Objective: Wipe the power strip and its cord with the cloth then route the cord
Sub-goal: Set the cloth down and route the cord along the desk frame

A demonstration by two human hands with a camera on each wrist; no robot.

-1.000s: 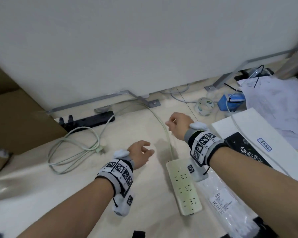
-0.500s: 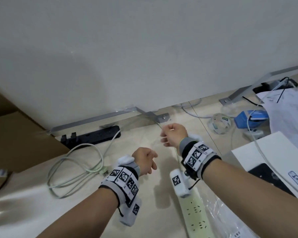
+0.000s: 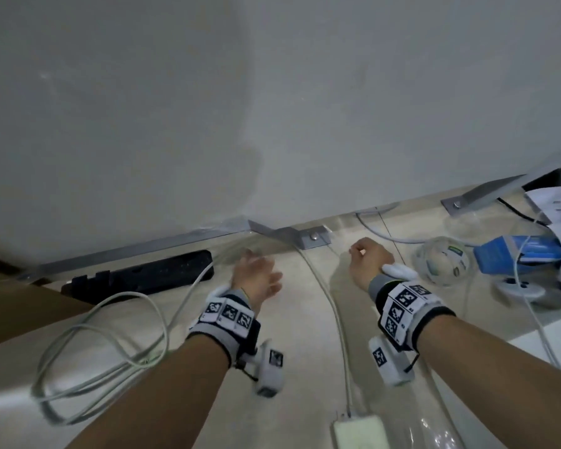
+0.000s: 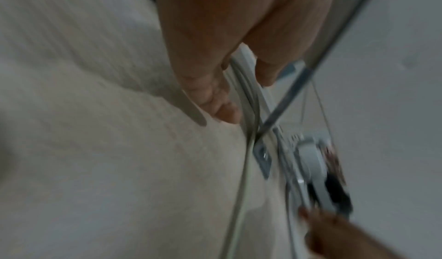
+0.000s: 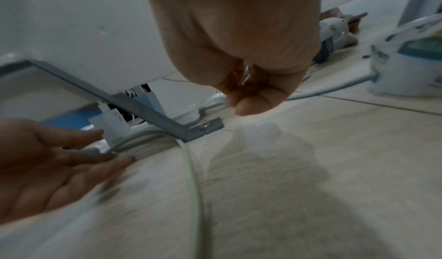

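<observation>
Only the near end of the white power strip shows, at the bottom edge of the head view. Its pale cord runs up the floor and under the partition beside a grey metal bracket. My left hand reaches low toward that spot, blurred, with straight fingers lying against the cord. To the right of the cord my right hand is curled and pinches a thin shiny strip between fingers and thumb. No cloth is in view.
A black power strip lies along the partition's foot at the left, and a loose coil of pale cable lies in front of it. At the right are a clear tape roll, a blue box and papers. A white plug block stands behind the bracket.
The view has tipped up and moved toward the partition. Both hands have gone forward, the left hand from a loose curl to straight fingers by the cord at the bracket.
</observation>
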